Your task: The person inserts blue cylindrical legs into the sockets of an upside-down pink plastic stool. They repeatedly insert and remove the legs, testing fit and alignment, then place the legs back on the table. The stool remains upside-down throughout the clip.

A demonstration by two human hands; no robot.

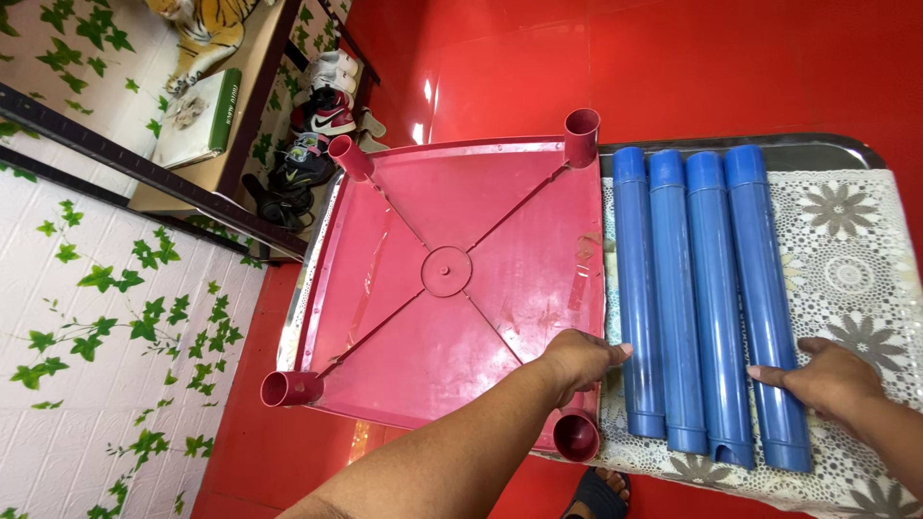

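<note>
Both hands (577,360) (832,377) on blue tubes (711,298)

The four blue tubes (707,298) lie packed side by side, touching, leaving no gap for fingers between them; open lace cloth (851,269) lies free to their right. On the upturned pink tabletop (447,288), four corner sockets (581,135) and low crossing ribs stand up, with flat panels open between. The tabletop's edge seems to touch the nearest tube.

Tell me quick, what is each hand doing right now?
Left hand: open, gripping nothing, fingers flat, reaching onto the leftmost blue tube.
Right hand: open, resting on the rightmost blue tube.
</note>
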